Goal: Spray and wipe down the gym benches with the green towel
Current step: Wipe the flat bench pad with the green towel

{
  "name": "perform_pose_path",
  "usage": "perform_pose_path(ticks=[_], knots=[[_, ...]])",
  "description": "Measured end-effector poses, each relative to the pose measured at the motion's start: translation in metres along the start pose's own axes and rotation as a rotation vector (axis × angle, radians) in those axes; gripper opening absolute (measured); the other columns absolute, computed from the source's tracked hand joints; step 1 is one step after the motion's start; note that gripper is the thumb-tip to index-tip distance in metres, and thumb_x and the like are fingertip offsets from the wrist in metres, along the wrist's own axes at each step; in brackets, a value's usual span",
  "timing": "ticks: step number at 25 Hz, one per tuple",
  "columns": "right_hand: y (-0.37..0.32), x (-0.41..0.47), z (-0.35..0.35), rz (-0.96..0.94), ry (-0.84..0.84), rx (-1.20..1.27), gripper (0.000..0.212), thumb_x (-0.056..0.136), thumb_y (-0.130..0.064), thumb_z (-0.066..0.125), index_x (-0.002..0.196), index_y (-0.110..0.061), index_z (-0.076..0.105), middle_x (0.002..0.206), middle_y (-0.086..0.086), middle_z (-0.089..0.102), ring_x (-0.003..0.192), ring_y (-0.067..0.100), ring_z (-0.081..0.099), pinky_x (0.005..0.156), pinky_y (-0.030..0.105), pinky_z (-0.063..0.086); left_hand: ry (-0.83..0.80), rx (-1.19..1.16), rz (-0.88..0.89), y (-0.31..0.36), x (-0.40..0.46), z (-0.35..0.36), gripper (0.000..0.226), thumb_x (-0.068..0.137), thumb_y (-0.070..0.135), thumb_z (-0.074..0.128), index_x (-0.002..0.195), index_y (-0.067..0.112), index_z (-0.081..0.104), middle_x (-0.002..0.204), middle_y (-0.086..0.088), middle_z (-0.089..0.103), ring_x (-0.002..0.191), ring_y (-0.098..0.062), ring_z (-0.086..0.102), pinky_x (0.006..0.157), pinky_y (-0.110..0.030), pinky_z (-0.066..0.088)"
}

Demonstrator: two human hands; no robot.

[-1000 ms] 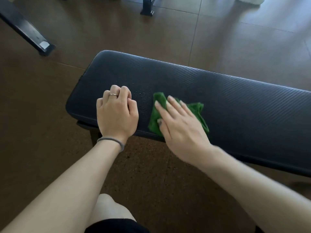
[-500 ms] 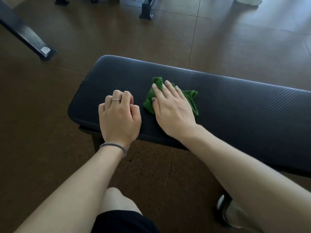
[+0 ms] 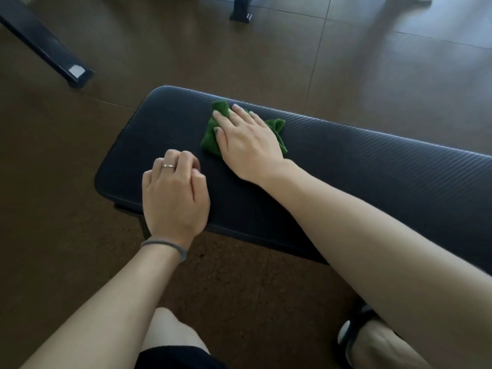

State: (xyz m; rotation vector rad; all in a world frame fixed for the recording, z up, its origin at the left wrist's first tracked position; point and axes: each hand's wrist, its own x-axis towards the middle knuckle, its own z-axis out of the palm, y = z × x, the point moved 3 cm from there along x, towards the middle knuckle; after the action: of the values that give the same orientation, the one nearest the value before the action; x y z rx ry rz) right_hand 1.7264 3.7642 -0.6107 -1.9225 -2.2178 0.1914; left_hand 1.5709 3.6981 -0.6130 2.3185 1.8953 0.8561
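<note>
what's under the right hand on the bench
The green towel, pressed flat on the bench pad by the right hand. Its edges stick out around the fingers; the part beneath the palm is covered.

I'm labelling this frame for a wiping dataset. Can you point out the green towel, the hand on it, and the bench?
green towel (image 3: pixel 210 139): head view, its bare near-left corner.
right hand (image 3: pixel 249 145): head view, back of the hand.
bench (image 3: pixel 372 171): head view, bare ribbed pad top.

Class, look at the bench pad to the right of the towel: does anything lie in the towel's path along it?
Nothing visible does. The right hand presses the green towel flat on the bench; the left hand rests on the pad on the other side.
</note>
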Motion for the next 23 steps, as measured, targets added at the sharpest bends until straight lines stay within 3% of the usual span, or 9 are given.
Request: perform_pose_path(ticks=[2, 5, 7, 12, 15, 18, 23], knots=[[0.027, 0.011, -0.005, 0.034, 0.027, -0.014, 0.050, 0.111, -0.034, 0.025, 0.156, -0.020, 0.041, 0.162, 0.005, 0.041, 0.154, 0.022, 0.028, 0.125, 0.038, 0.017, -0.001, -0.010, -0.008, 0.000, 0.000, 0.000, 0.023, 0.096, 0.021, 0.033, 0.092, 0.016, 0.055, 0.099, -0.002, 0.057, 0.089, -0.022, 0.050, 0.080, -0.037, 0.035], [0.088, -0.013, -0.021, 0.178, 0.135, -0.033, 0.042, 0.109, -0.032, 0.028, 0.138, -0.019, 0.056, 0.139, 0.009, 0.061, 0.138, 0.029, 0.046, 0.115, 0.040, 0.030, -0.008, -0.013, -0.011, 0.001, 0.000, 0.000, 0.022, 0.095, 0.022, 0.034, 0.091, 0.016, 0.055, 0.098, -0.001, 0.057, 0.088, -0.022, 0.050, 0.080, -0.036, 0.034], [0.126, -0.045, -0.030, 0.301, 0.153, -0.041, 0.040, 0.108, -0.031, 0.028, 0.134, -0.019, 0.056, 0.130, 0.009, 0.064, 0.130, 0.031, 0.050, 0.111, 0.041, 0.032, -0.005, -0.022, -0.013, 0.002, 0.000, 0.000, 0.023, 0.094, 0.023, 0.033, 0.091, 0.016, 0.055, 0.098, -0.001, 0.057, 0.089, -0.022, 0.051, 0.080, -0.036, 0.034], [0.127, -0.058, -0.033, 0.467, 0.163, -0.072, 0.047, 0.106, -0.031, 0.024, 0.138, -0.012, 0.054, 0.135, 0.014, 0.060, 0.132, 0.034, 0.048, 0.115, 0.043, 0.029, 0.004, -0.008, -0.013, 0.002, 0.001, 0.002, 0.025, 0.094, 0.025, 0.032, 0.090, 0.016, 0.054, 0.096, -0.001, 0.057, 0.087, -0.020, 0.050, 0.080, -0.030, 0.029], [0.067, 0.002, -0.013, 0.330, 0.125, -0.080, 0.049, 0.105, -0.030, 0.024, 0.140, -0.011, 0.052, 0.140, 0.014, 0.059, 0.133, 0.034, 0.049, 0.113, 0.043, 0.030, 0.011, -0.006, -0.009, 0.001, 0.000, 0.002, 0.023, 0.094, 0.023, 0.033, 0.090, 0.016, 0.055, 0.097, 0.000, 0.056, 0.087, -0.020, 0.050, 0.080, -0.032, 0.031], [0.015, 0.030, -0.001, 0.181, 0.081, -0.025, 0.052, 0.109, -0.031, 0.024, 0.156, -0.011, 0.038, 0.158, 0.010, 0.043, 0.149, 0.029, 0.033, 0.124, 0.043, 0.018, 0.009, 0.001, -0.007, 0.002, 0.000, 0.001, 0.022, 0.094, 0.022, 0.033, 0.090, 0.017, 0.055, 0.096, 0.001, 0.055, 0.087, -0.020, 0.050, 0.080, -0.036, 0.035], [-0.003, -0.106, -0.013, -0.134, 0.025, 0.003, 0.052, 0.110, -0.033, 0.027, 0.157, -0.014, 0.039, 0.164, 0.008, 0.036, 0.155, 0.025, 0.027, 0.128, 0.041, 0.017, 0.010, -0.018, -0.018, 0.001, -0.001, 0.000, 0.022, 0.094, 0.020, 0.034, 0.089, 0.017, 0.055, 0.095, 0.003, 0.056, 0.087, -0.022, 0.052, 0.080, -0.040, 0.039]])
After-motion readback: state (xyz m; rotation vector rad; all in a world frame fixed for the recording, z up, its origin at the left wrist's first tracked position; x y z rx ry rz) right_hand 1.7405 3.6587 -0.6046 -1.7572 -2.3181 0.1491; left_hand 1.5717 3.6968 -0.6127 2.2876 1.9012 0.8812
